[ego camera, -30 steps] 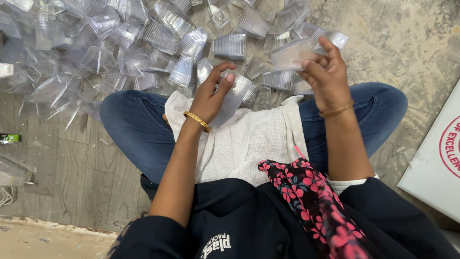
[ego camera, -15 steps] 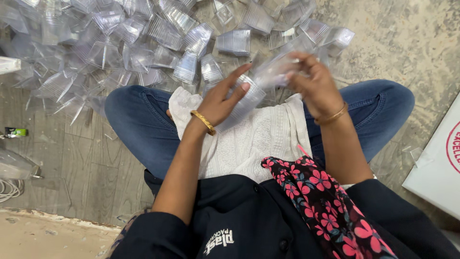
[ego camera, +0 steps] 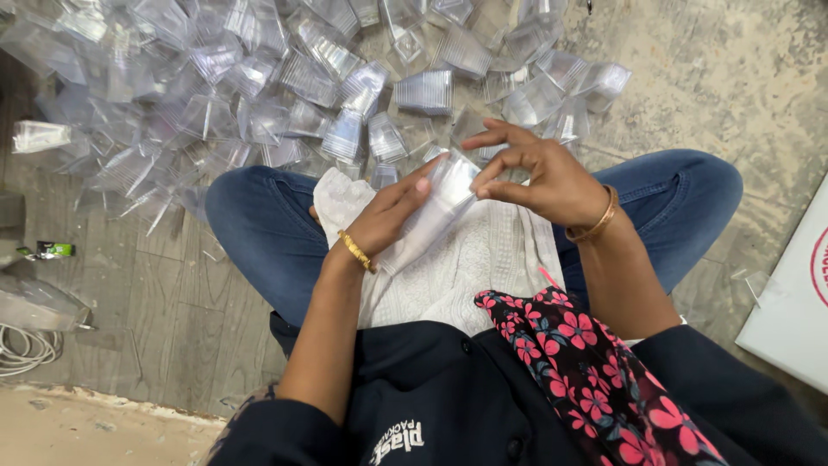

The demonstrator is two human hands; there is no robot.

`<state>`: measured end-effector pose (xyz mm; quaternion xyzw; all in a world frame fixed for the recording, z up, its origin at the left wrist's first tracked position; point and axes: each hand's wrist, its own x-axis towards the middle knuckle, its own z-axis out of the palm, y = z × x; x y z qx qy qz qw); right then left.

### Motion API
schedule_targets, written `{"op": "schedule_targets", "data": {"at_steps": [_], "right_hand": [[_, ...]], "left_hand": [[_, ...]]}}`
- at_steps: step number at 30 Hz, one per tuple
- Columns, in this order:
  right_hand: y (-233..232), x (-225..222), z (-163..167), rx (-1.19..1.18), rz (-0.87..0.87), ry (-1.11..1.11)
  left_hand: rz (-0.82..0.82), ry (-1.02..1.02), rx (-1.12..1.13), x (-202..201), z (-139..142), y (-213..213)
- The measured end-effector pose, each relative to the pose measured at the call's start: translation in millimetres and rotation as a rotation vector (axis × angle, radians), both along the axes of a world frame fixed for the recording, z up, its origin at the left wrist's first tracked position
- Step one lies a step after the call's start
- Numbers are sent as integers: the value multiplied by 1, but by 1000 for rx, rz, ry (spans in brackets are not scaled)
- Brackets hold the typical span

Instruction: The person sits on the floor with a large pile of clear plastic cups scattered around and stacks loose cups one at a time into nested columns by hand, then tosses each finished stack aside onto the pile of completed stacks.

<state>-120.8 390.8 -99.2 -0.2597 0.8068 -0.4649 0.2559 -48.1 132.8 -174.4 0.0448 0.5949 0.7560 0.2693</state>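
Observation:
I sit cross-legged on the floor in blue jeans with a white cloth point(ego camera: 483, 267) over my lap. My left hand point(ego camera: 388, 216) cradles a nested stack of clear plastic cups point(ego camera: 431, 211) from beneath, tilted up to the right. My right hand point(ego camera: 539, 177) pinches the top end of that same stack with fingertips. A large heap of loose clear plastic cups point(ego camera: 285, 78) lies on the floor just beyond my knees. Both wrists wear gold bangles.
A white board point(ego camera: 793, 302) with a red mark leans at the right edge. At the left lie a coiled white cable point(ego camera: 21, 349), a clear plastic bag point(ego camera: 34, 302) and a small green item point(ego camera: 56, 250). A pink floral scarf point(ego camera: 586, 380) hangs over my dark jacket.
My right hand came down from the heap and back toward my lap, joining the left hand on the stack of cups. The stack now sits lower, over the white cloth.

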Motion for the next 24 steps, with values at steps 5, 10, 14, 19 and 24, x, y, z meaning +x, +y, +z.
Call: {"op": "schedule_targets", "data": {"at_steps": [5, 10, 14, 19, 24], "right_hand": [[-12, 5, -2, -16, -195, 258], [-25, 32, -24, 16, -261, 213], [-48, 73, -47, -428, -179, -716], [-62, 96, -47, -38, -458, -136], [-59, 108, -16, 37, -287, 266]], "left_hand": [[167, -155, 115, 5, 6, -4], [365, -267, 526, 6, 10, 2], [581, -74, 444, -1, 3, 17], [705, 155, 116, -4, -6, 32], [650, -19, 686, -2, -12, 33]]}}
